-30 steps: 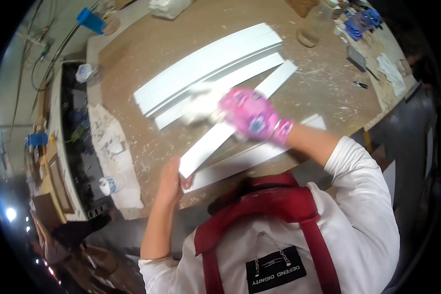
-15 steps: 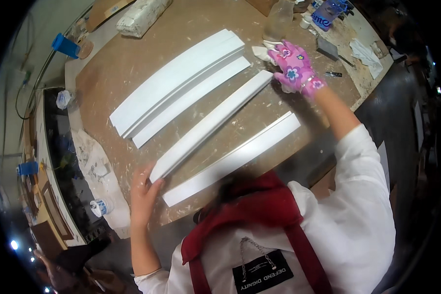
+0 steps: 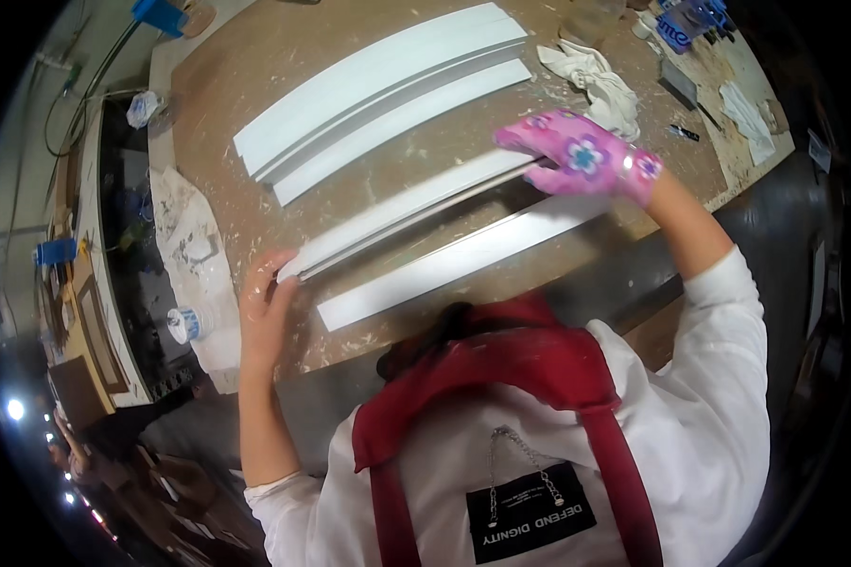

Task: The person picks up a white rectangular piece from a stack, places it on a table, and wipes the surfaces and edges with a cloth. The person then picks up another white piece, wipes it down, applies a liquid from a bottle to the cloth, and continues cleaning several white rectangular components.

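Note:
A long white moulding strip (image 3: 397, 215) lies slanted across the brown tabletop (image 3: 208, 104), a groove showing along its near edge. My bare left hand (image 3: 267, 298) is closed round its left end, thumb on the near side. At the right end my right hand (image 3: 577, 156), in a pink flowered glove, grips it between thumb and fingers. Nearer to me rests a flat white strip (image 3: 463, 260), its right end partly below the gloved hand. Beyond the held piece are a wide curved white moulding (image 3: 378, 85) and, along its near side, a narrower white strip (image 3: 407, 132).
A crumpled off-white cloth (image 3: 596, 85) lies past my right hand, with a grey block (image 3: 677, 83) beside it. A blue-labelled bottle (image 3: 686, 24) stands at the far right. On the left are a white tub (image 3: 184, 324) and a stained paper sheet (image 3: 191, 222).
My right hand has let go of the cloth and taken the strip's right end. The strip has rolled, so its grooved side shows. The whole view has shifted.

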Demonstrator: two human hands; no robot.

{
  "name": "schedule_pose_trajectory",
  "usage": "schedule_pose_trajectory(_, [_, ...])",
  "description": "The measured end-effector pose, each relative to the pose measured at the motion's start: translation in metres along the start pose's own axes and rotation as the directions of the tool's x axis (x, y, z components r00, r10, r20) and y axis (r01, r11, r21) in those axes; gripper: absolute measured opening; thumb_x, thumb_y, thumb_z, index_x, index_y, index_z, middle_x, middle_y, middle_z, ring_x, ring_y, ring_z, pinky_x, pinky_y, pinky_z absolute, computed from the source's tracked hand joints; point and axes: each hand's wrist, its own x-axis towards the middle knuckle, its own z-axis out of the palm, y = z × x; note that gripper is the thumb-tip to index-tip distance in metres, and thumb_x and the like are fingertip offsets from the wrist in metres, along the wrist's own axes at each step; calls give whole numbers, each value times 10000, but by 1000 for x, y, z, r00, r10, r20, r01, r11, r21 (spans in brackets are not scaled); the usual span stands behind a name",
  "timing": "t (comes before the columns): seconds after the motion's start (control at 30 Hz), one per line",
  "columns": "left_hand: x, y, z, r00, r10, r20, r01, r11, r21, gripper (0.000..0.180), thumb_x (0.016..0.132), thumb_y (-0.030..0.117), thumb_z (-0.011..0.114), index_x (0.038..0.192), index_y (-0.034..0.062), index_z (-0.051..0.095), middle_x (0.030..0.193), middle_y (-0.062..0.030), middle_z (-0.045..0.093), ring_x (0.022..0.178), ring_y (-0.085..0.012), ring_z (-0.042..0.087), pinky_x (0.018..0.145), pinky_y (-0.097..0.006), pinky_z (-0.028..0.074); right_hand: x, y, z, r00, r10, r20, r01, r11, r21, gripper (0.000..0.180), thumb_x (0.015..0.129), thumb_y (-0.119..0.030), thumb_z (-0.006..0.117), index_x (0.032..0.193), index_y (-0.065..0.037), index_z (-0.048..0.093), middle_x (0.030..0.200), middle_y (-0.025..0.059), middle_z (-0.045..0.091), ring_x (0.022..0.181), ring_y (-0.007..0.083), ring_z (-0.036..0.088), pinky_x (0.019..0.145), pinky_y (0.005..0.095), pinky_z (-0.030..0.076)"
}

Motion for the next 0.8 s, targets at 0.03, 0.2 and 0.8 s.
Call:
schedule_pose_trajectory(0.03, [-2,5,-3,978,-203,46,208,969,-135,259,895,146,540,1110,12,595,984,-96,578,884,-178,563,752,-283,458,-7,-7,-7,1000,-6,7,6,1000,1,467,842,-343,581,1207,-66,492,1012,173,594,953,324,581,843,417,452])
schedule_pose_trajectory(0.2, [-24,-8,7,901,-419,114,433,885,-171,334,966,285,456,856,1,590,667,-18,538,587,-98,516,511,-255,434,-19,-35,-16,848,157,506,-340,894,291,331,914,-341,496,1069,-51,542,856,166,602,803,330,595,684,419,438])
schedule_pose_trajectory(0.8, [-59,-34,44,978,11,209,-74,952,296,567,646,56,760,1167,41,538,1115,-168,582,1037,-351,563,854,-398,469,-37,-56,67,998,-18,-57,3,968,-252,561,699,-293,694,1192,-90,518,995,113,537,930,298,541,790,426,419])
